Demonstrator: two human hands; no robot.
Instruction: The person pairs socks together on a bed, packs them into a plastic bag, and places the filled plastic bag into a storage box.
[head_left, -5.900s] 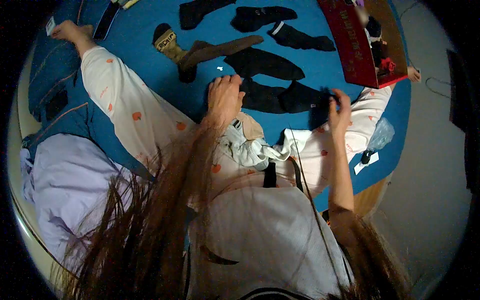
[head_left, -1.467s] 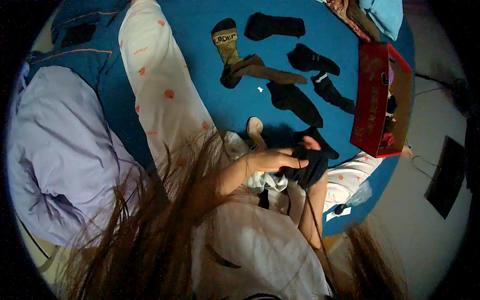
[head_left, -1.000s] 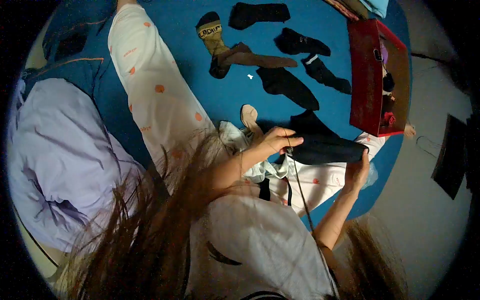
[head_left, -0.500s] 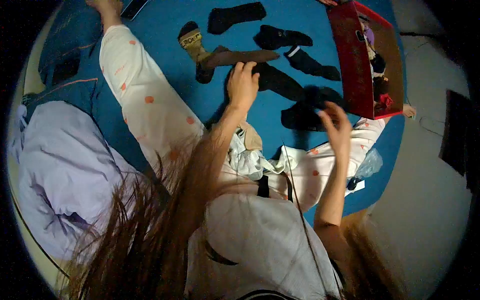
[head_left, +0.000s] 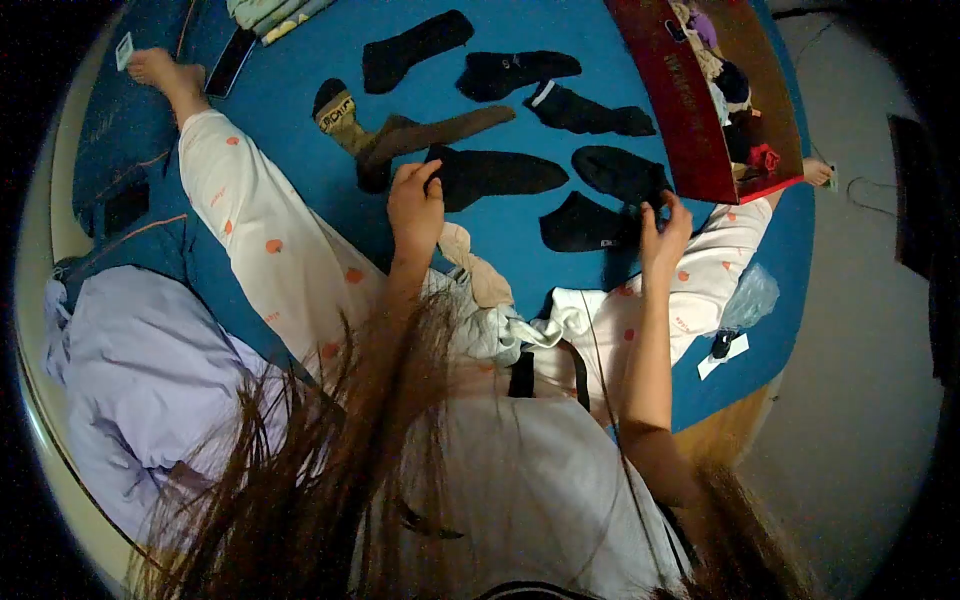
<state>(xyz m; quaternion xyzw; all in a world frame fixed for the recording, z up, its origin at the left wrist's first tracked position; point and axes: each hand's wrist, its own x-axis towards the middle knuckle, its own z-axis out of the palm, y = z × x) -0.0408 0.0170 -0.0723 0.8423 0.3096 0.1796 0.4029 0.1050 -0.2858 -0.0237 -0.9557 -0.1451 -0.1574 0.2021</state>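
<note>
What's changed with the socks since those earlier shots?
The black sock that both hands held up a second ago lies on the blue cloth beside the red box. The right hand is at its end; contact is unclear. The left hand has moved to another sock, now turned more level. The brown sock and white-banded sock stayed put.

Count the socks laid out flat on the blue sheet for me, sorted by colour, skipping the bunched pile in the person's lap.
Black socks: 6
Olive sock with a dark toe: 1
Brown sock, overlapping the olive one: 1
Total: 8
</note>
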